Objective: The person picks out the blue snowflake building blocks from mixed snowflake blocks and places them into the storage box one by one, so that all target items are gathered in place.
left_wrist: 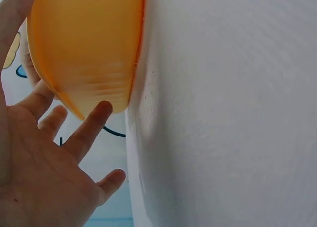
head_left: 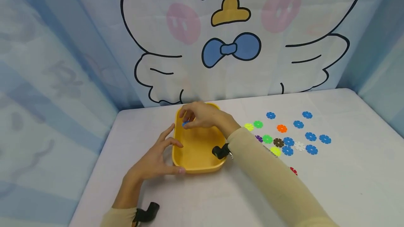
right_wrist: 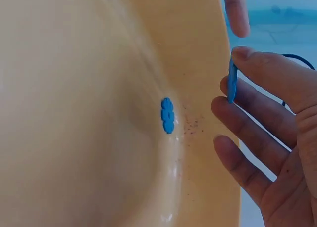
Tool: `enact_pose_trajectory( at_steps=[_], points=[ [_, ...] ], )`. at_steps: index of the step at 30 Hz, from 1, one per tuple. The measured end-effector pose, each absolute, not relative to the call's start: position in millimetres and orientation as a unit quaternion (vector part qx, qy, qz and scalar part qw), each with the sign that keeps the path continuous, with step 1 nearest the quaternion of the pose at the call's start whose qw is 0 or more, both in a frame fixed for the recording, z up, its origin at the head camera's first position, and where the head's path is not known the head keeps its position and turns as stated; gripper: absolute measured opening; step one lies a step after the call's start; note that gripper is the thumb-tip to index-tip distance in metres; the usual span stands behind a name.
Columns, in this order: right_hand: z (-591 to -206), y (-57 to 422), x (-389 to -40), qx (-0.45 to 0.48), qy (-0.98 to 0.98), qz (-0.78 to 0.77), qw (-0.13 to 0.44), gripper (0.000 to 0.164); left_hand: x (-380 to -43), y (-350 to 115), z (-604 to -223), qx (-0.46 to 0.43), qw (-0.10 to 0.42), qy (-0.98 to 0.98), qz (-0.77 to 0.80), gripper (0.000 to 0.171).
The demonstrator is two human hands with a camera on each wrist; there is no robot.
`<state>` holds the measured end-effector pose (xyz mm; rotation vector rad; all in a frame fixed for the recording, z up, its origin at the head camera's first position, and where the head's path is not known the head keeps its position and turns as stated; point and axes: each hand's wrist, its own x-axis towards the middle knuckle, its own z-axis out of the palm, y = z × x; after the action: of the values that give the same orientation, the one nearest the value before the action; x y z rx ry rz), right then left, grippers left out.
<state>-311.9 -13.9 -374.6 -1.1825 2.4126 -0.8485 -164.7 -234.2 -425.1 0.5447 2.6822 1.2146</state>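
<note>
A yellow tray [head_left: 197, 153] lies on the white table. My right hand [head_left: 203, 115] is above the tray's far left part and pinches a blue flower-shaped disc [right_wrist: 232, 81] between thumb and fingertips. In the right wrist view, another blue disc [right_wrist: 168, 115] lies inside the tray by its wall. At the tray's left side, my left hand [head_left: 151, 160] holds the rim, thumb at the near corner and a bent finger over the edge. The left wrist view has this hand [left_wrist: 47, 172] with spread fingers against the tray's outer wall [left_wrist: 89, 44].
Loose flower-shaped discs spread to the right of the tray, among them a blue disc [head_left: 310, 136], an orange disc [head_left: 282, 128] and a white disc [head_left: 299, 146]. My right forearm crosses over a red disc [head_left: 294, 171]. A cartoon-printed curtain [head_left: 230, 76] stands behind the table.
</note>
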Motion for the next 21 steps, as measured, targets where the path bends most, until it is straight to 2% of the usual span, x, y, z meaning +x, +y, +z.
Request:
enact_pose_trajectory(
  at_steps=[12, 21],
  points=[
    [-396.2, -20.3, -311.3, -0.379, 0.853, -0.304, 0.192, 0.037, -164.6, -229.2, -426.3, 0.181, 0.082, 0.883, 0.426, 0.063],
    [-405.7, -20.7, -310.4, -0.384, 0.857, -0.292, 0.183, 0.034, -164.3, -233.2, -423.4, 0.183, 0.088, 0.877, 0.436, 0.057]
  ],
)
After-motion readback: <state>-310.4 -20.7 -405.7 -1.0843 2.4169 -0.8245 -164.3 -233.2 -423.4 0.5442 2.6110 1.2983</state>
